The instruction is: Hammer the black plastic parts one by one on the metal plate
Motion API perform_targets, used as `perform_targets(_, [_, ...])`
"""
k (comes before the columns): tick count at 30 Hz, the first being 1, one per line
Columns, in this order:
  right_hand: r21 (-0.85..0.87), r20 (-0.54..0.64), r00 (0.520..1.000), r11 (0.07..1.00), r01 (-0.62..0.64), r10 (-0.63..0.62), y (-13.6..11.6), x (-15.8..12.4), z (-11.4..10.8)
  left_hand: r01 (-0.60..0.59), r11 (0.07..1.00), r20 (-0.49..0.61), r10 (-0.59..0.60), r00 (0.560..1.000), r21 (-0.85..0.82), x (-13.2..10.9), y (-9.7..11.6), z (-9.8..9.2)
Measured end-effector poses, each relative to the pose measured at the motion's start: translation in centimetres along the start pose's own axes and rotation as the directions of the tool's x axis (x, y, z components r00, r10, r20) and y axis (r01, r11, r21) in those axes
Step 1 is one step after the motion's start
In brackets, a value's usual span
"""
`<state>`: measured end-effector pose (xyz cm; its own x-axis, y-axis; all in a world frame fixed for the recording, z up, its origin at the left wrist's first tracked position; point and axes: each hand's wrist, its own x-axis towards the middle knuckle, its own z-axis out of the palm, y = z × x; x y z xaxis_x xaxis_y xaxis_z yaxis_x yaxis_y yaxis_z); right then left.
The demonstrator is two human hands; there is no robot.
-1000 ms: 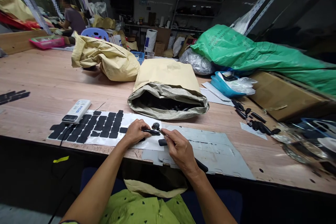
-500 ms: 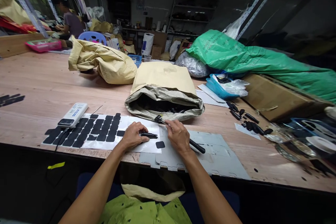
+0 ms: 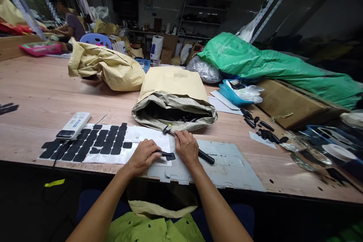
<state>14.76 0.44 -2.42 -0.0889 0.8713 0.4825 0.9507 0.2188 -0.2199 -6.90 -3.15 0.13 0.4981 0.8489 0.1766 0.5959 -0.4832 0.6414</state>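
My left hand (image 3: 143, 155) is closed around a slim black piece (image 3: 165, 154) whose exact kind I cannot make out. Its tip lies over a black rounded square (image 3: 172, 157) at the edge of the white sheet (image 3: 136, 134). In my right hand (image 3: 187, 147) is a hammer; its small metal head points up and left, and the black handle (image 3: 206, 156) sticks out below the palm. Both hands rest low over the sheet and a grey board (image 3: 227, 166). Just beyond them, the open mouth of a paper sack (image 3: 176, 83) shows dark pieces inside.
Rows of black squares (image 3: 103, 140) cover the sheet's left, beside a white electronic device (image 3: 74, 124). Another tan sack (image 3: 110, 68) lies behind. Black parts (image 3: 268, 135), a cardboard box (image 3: 292, 102) and a green sack (image 3: 255, 58) are rightward. A person (image 3: 66, 19) sits far left.
The slim black piece in my left hand has come lower and its tip is now over the loose black square. My right hand still holds the hammer. The whole view has shifted slightly.
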Motion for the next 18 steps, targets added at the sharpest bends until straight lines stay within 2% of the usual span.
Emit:
perform_targets(3, [-0.005,0.000,1.000,1.000,0.001,-0.001,0.0,0.0,0.1,-0.077,0.997,0.034,0.078,0.996,-0.013,-2.9,2.2,1.5])
perform_targets(7, [-0.001,-0.001,1.000,1.000,-0.002,0.002,0.0,0.0,0.1,-0.150,0.983,-0.001,0.151,0.988,0.101,-6.0,3.6,3.1])
perform_targets(12, [-0.004,-0.007,1.000,1.000,-0.002,0.002,-0.1,-0.1,0.1,-0.237,0.949,0.067,0.228,0.971,0.209,-6.6,3.0,3.7])
perform_targets(18, [-0.003,-0.005,1.000,1.000,-0.002,0.002,0.0,-0.1,0.3,-0.225,0.936,0.130,0.196,0.972,0.272,-6.4,2.6,4.6])
